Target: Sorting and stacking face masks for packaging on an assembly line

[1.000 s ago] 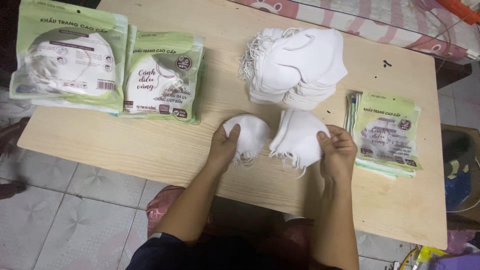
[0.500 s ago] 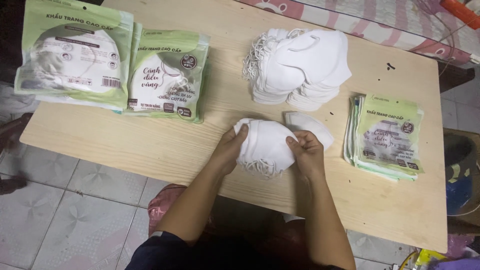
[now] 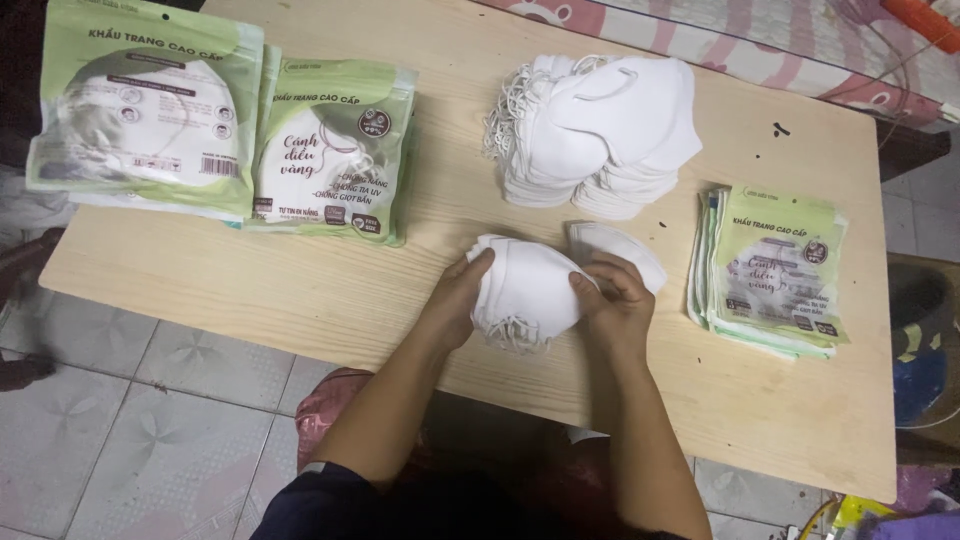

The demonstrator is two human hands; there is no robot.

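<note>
A small stack of white face masks lies on the wooden table near its front edge. My left hand presses its left side and my right hand grips its right side. Behind my right hand sits a second, smaller bunch of white masks. Further back is a big pile of loose white masks with ear loops hanging on its left.
Two stacks of filled green-and-white mask packets lie at the table's left. A stack of flat empty green packets lies right of my hands. A patterned cloth runs along the far edge; tiled floor lies below.
My hands have brought two separate mask bunches together into one stack between them and shifted slightly left. One small bunch has been left behind my right hand.
</note>
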